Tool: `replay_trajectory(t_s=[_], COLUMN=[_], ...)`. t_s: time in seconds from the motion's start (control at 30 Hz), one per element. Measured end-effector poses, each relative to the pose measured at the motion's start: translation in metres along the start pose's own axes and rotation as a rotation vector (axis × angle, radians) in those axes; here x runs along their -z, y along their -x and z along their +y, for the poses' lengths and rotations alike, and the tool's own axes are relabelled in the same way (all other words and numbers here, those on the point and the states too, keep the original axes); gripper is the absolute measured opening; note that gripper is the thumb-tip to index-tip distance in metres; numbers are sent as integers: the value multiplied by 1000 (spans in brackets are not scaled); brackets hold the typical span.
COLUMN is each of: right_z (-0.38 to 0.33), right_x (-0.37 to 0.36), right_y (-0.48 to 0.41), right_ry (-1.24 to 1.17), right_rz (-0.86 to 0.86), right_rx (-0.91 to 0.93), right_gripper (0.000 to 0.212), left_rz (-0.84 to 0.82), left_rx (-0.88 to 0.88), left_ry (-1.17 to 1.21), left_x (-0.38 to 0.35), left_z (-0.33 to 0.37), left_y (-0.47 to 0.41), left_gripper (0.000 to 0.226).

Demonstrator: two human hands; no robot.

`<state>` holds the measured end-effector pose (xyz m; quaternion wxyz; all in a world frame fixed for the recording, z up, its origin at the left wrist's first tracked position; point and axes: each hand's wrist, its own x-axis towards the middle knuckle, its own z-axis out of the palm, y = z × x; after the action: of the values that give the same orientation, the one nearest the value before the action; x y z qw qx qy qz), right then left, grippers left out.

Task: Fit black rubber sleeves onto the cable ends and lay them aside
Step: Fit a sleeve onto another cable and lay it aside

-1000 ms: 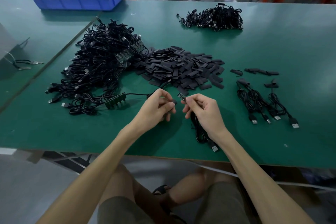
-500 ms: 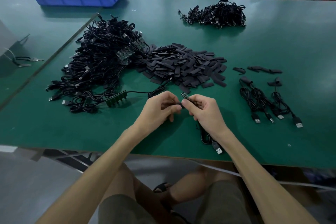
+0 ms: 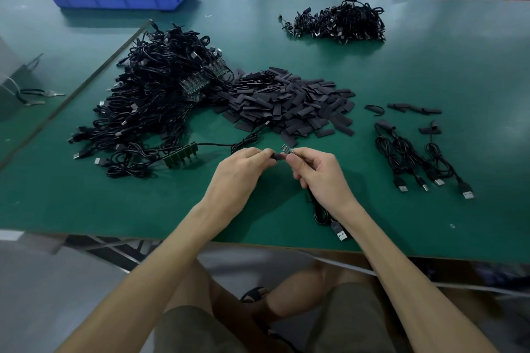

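Centre frame, over the green bench (image 3: 430,71): left hand (image 3: 243,172) pinches a short black rubber sleeve (image 3: 276,156), right hand (image 3: 318,178) pinches the small pinned end of the thin black cable (image 3: 286,149). Sleeve sits just left of the end, apparently touching, long axis left-right, so it likely slides rightward

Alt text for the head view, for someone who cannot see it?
Over a green table, the left hand pinches a black sleeve beside the cable end pinched by the right hand. A cable pile and a sleeve pile lie behind.
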<state>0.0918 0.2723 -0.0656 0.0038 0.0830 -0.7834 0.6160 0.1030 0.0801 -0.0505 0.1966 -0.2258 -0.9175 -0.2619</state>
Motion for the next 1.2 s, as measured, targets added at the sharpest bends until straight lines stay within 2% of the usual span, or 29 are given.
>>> replay_trajectory(t_s=[0.27, 0.47, 0.97, 1.2], right_z=[-3, -3, 2, 4], right_x=[1, 4, 6, 5], right_y=[1, 2, 3, 3], right_ry=[23, -64, -85, -77], right_rz=[-82, -75, -90, -60], right_rx=[21, 35, 52, 49], right_gripper=[21, 9, 9, 8], left_rz=[36, 52, -110, -134], left_rx=[-32, -83, -106, -107], left_ry=[25, -24, 59, 84], left_x=[7, 9, 12, 13], left_z=[-9, -9, -13, -13], left_y=[0, 1, 2, 1], left_gripper=[16, 15, 22, 23])
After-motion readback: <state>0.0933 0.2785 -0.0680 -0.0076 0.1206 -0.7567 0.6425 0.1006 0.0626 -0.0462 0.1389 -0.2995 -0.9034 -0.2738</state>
